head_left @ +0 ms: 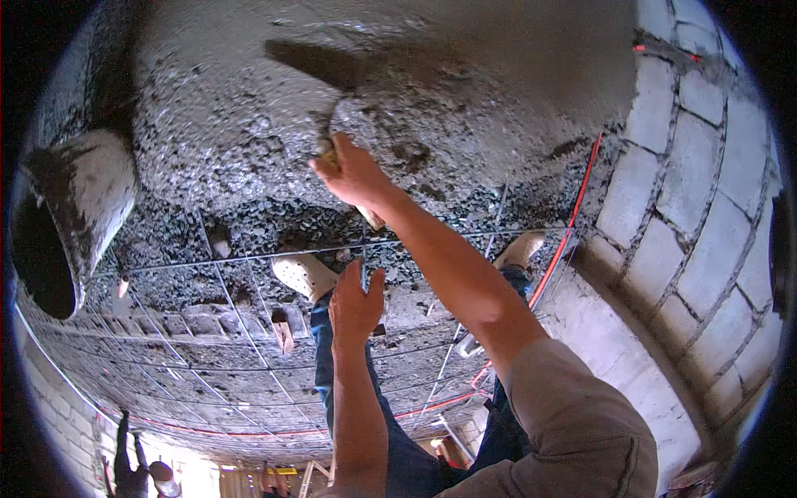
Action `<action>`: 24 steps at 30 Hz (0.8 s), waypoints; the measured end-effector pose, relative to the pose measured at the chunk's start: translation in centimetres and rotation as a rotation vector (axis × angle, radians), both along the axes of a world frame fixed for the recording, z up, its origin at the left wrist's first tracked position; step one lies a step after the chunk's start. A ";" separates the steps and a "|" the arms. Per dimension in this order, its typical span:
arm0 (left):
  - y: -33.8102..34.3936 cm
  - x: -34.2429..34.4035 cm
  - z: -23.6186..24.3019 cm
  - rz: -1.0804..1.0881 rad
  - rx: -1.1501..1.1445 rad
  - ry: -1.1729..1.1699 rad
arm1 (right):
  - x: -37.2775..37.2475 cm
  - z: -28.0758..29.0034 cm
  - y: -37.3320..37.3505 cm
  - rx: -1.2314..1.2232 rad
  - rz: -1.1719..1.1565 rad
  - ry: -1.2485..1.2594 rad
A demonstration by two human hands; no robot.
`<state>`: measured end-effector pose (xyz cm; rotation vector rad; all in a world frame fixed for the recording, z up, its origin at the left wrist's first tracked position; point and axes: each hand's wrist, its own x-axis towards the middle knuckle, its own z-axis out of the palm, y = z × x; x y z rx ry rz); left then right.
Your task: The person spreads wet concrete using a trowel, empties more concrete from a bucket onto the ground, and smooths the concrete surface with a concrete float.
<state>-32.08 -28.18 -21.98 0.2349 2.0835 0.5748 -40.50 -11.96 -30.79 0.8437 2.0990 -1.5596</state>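
My right hand (353, 170) grips the handle of a trowel (309, 63), its dark blade lying against wet grey concrete (232, 137). Around the blade's far side the concrete looks smooth; nearer my hand it is rough and pebbly. Closer to me, my left hand (353, 309) hovers with fingers stretched out and the thumb apart, holding nothing. Beneath it run thin metal bars (274, 259) laid in a grid. My feet, in pale clogs (304, 275), stand among the bars near the edge of the fresh concrete.
A concrete-caked bucket (106, 187) lies tipped at the left. On the right rise a grey block wall (693, 183) and a red tube (588, 178) along the ground. A pale concrete ledge (618, 357) stands beside my right leg. Other people (133, 465) appear at the lower left.
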 end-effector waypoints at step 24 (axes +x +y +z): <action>12.7 14.1 3.2 -0.340 -0.273 -0.234 | 37.3 7.8 26.7 0.336 -0.122 -0.323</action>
